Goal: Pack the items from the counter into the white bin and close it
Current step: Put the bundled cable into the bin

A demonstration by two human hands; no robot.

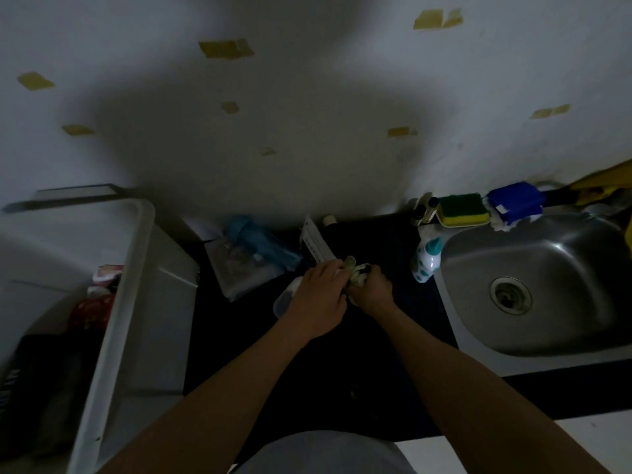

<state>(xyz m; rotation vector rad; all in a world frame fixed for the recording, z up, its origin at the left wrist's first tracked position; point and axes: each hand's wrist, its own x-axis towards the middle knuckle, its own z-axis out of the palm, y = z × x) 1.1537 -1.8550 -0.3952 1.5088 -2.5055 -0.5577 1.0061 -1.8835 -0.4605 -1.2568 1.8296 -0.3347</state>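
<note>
On the black counter (342, 371), a pale crumpled bundle (354, 268) is gripped by the left hand (321, 295) and the right hand (371, 289), which are pressed together around it; what it is cannot be told. A pick-up seems to be in hand. Next, the bundle would need to be carried left into the open, partly filled white bin (114, 319). Farther back, a clear bag (236, 271), a blue bottle (260, 244) and a flat box (314, 241) are yet to be packed.
</note>
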